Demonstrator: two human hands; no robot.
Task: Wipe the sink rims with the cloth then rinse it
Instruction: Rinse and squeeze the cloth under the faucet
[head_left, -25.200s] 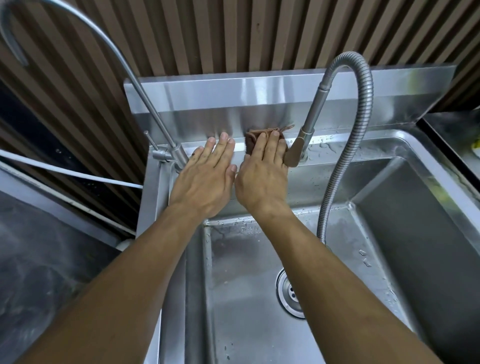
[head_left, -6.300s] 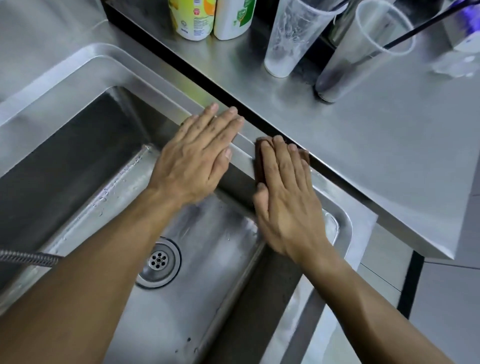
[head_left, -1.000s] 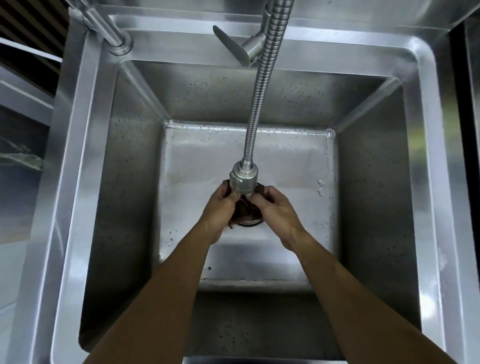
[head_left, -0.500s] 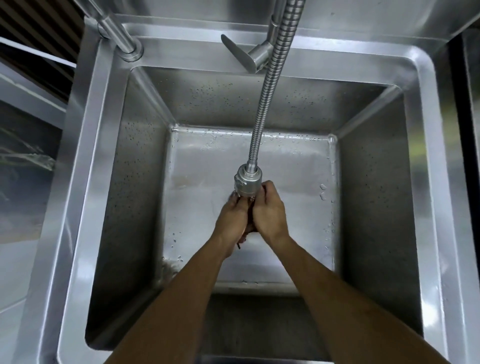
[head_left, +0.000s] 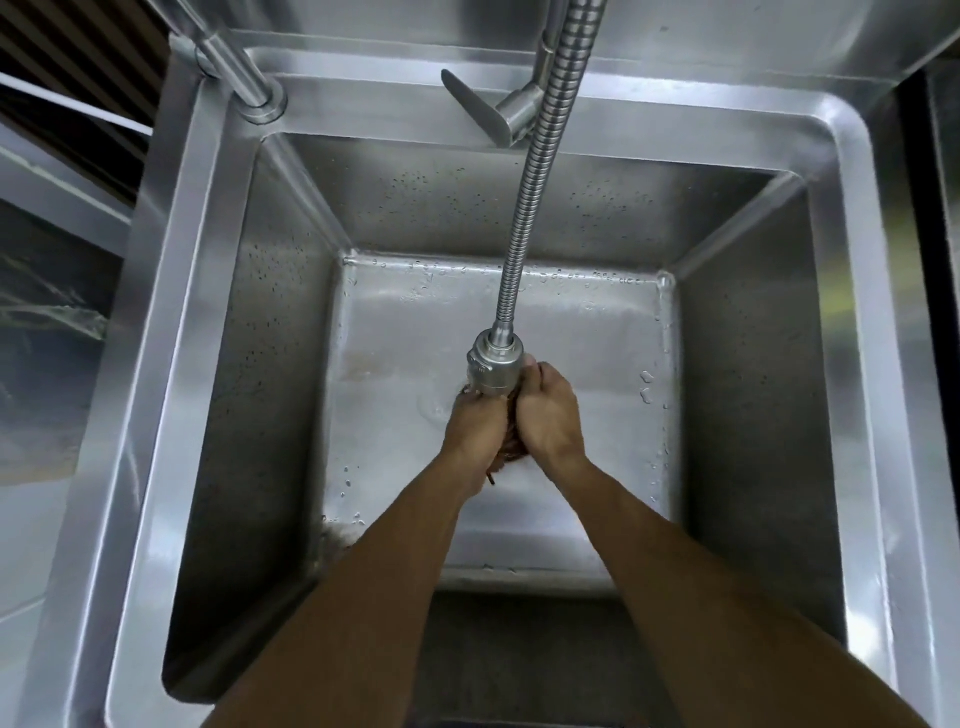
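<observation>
Squeezing the cloth (head_left: 511, 441) between them, the left hand (head_left: 475, 434) and right hand (head_left: 548, 415) clench it just under the sprayer (head_left: 493, 366), over the middle of the sink (head_left: 208, 218). Soaked, it likely feels heavy, limp and slippery; bunching it whole in both palms looks safest.

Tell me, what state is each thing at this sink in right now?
cloth: bunched up, squeezed between both hands under the spray head.
left hand: closed on the cloth.
right hand: closed on the cloth.
spray head: hanging down on its hose, right above the hands; water flow too faint to tell.
tap lever: angled left.
sink: wet, droplets on floor and walls.
</observation>
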